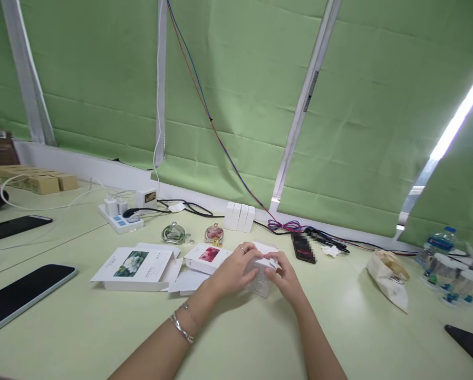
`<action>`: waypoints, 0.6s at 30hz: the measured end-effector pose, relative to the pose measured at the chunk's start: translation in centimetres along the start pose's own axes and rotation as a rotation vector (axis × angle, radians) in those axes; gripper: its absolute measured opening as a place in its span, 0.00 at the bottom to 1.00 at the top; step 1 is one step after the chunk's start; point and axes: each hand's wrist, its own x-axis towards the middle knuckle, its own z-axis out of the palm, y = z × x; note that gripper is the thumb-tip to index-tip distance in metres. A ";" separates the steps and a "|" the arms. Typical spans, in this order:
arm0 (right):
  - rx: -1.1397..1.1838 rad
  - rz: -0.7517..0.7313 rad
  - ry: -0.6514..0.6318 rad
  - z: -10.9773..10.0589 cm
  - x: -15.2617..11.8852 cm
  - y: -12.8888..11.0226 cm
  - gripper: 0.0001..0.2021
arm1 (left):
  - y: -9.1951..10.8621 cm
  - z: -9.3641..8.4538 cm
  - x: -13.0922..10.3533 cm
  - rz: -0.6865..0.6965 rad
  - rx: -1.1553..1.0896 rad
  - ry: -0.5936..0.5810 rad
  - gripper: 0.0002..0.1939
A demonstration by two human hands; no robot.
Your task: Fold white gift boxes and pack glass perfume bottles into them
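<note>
A small white box (260,285) stands at the middle of the table, held between both hands near its top flaps. My left hand (236,266) grips its left side, with the thumb across the front. On the right edge, my right hand (281,274) pinches the box by a flap. Just left of the hands lies a white box with a red flower picture (208,255). Farther left is a larger white box with a white flower picture (137,269), its flap open. Behind them sit a green glass bottle (173,233) and a pink glass bottle (213,233).
Several small white boxes (239,217) stand at the back. Left are a power strip (121,221), phones (26,290) and tan boxes (44,183). Right are a dark phone (303,248), cables, a cloth pouch (386,277), clear cups (445,272) and a water bottle (442,241).
</note>
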 end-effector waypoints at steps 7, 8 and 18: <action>0.008 0.022 0.136 -0.1 0.1 0.2 0.12 | -0.4 -0.4 0.5 -0.103 -0.026 0.177 0.09; 0.003 0.029 0.152 -0.1 0.2 0.3 0.12 | -0.6 -0.3 0.6 -0.114 -0.024 0.193 0.11; -0.088 0.023 0.147 0.3 0.1 0.5 0.16 | -1.1 0.1 0.3 -0.086 0.007 0.184 0.13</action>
